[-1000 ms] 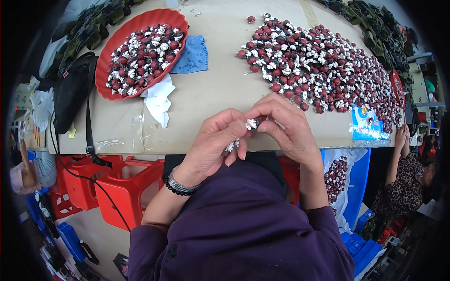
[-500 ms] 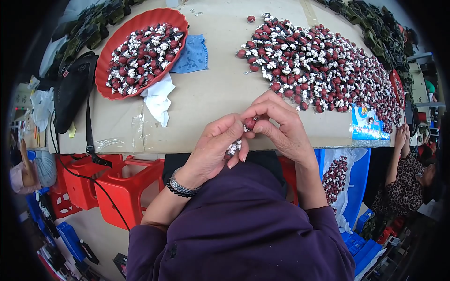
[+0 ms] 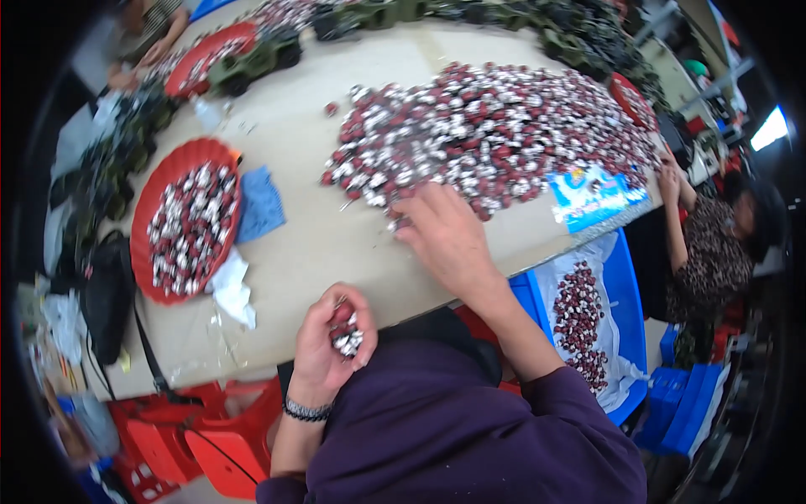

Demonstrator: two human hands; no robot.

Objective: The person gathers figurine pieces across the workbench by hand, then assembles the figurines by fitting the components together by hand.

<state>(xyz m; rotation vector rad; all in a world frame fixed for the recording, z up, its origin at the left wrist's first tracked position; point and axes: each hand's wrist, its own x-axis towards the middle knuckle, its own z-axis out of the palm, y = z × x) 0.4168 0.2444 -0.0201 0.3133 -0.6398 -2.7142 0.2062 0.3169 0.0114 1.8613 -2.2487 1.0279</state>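
Observation:
My left hand (image 3: 326, 349) is held palm up near the table's front edge, its fingers curled around several small ball charms (image 3: 342, 313), red with white, bumpy parts. My right hand (image 3: 451, 239) reaches out to the near edge of a big pile of the same red, white and dark charms (image 3: 495, 118). Its fingers bend down together with the thumb, and whatever lies between the tips is mostly hidden. A red scalloped bowl (image 3: 141, 244), heaped with more charms, sits to the left.
Beside the bowl lie a blue cloth (image 3: 262, 204) and a white tissue (image 3: 232, 288). A blue-and-white packet (image 3: 579, 202) lies at the table's right edge. Below stands a lined blue crate (image 3: 630, 336) holding charms. Red stools (image 3: 231, 454) stand under the table. Another person (image 3: 718, 252) works at right.
My hands have parted. The right one has gone from the left hand out to the pile, while the left has turned palm up with charms in it. The whole view has shifted and tilted.

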